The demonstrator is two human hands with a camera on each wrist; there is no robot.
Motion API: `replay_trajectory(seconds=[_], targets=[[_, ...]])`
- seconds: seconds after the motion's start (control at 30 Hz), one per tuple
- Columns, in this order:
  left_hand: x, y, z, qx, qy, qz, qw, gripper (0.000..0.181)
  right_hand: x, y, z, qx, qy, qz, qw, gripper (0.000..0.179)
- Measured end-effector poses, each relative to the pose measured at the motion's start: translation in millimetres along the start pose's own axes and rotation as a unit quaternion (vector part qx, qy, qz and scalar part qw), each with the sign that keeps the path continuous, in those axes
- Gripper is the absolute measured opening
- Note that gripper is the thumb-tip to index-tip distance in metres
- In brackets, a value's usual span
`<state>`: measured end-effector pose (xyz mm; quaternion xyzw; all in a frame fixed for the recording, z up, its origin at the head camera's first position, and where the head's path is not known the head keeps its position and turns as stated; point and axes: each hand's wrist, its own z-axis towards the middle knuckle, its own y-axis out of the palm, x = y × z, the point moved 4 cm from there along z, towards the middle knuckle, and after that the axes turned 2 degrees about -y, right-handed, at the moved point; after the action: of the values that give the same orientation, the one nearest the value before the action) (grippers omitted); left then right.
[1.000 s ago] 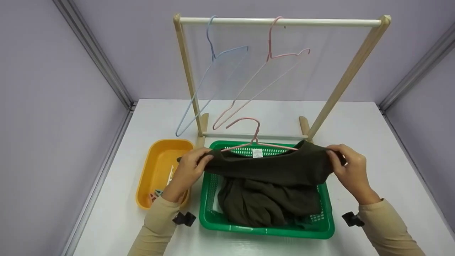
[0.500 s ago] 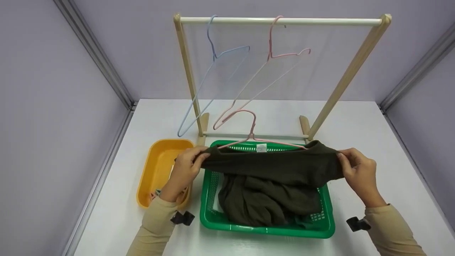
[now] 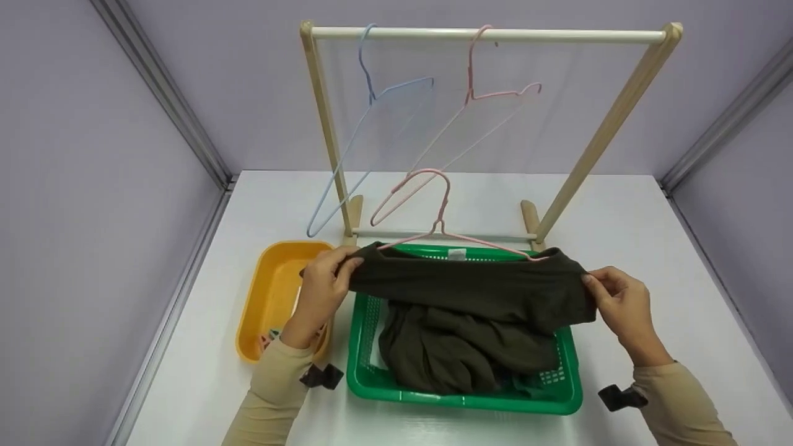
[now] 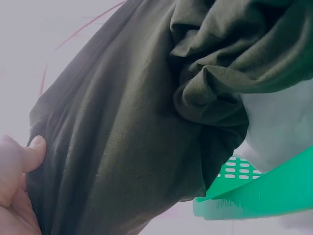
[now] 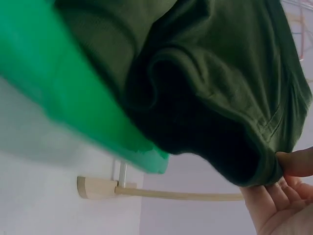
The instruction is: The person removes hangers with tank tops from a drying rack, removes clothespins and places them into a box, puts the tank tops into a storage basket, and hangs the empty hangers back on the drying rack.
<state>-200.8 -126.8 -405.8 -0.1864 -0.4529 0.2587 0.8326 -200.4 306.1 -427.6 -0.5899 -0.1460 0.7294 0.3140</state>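
Observation:
A dark olive shirt (image 3: 471, 288) is stretched between both hands over the green basket (image 3: 464, 401), its lower part bunched inside. My left hand (image 3: 322, 285) pinches the shirt's left shoulder between thumb and fingers. My right hand (image 3: 622, 303) pinches the right sleeve near its edge; in the right wrist view the dark sleeve opening (image 5: 210, 132) faces the camera. A pink hanger (image 3: 441, 228) sits in the neckline, its hook rising above the collar and its arm ends hidden inside the cloth. In the left wrist view the thumb (image 4: 35, 152) presses on the fabric.
Behind the basket stands a wooden rack with a white rod (image 3: 557, 36). A blue hanger (image 3: 350, 148) and another pink hanger (image 3: 469, 80) hang from it. At the left, a yellow tray (image 3: 246, 310) holds several small clips, partly covered by my left arm.
Both hands have spread apart, pulling the shirt's shoulders wider, with the right hand shifting right and slightly down. The hanger in the neckline has risen with the collar.

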Motion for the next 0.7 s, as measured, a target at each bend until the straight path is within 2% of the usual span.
replay_trajectory(seconds=[0.17,0.27,0.37,0.47,0.6,0.7], targets=[[0.6,1.2,-1.7,-0.014,-0.002,0.002,0.9999,0.013,4.5,6.7,-6.1,-0.051,0.055,0.025,0.9968,0.015],[0.5,2.7,-2.3,-0.04,0.003,0.005,0.9992,0.013,5.1,8.4,-9.5,-0.065,0.05,0.006,0.9966,0.016],[1.2,4.6,-3.1,-0.065,0.007,0.011,0.9978,0.012,0.3,8.1,-11.6,-0.059,0.018,-0.017,0.998,0.016],[1.6,6.3,-4.2,-0.077,0.006,0.014,0.9969,0.012,-10.2,8.3,-13.1,-0.039,-0.037,-0.023,0.9983,0.016],[1.9,7.2,-5.0,-0.081,0.008,0.011,0.9966,0.013,-23.5,11.6,-13.0,-0.032,-0.121,-0.007,0.9921,0.024],[2.9,7.7,-5.2,-0.078,0.019,0.01,0.9967,0.013,-28.3,14.8,-12.5,-0.039,-0.159,0.014,0.9864,0.025]])
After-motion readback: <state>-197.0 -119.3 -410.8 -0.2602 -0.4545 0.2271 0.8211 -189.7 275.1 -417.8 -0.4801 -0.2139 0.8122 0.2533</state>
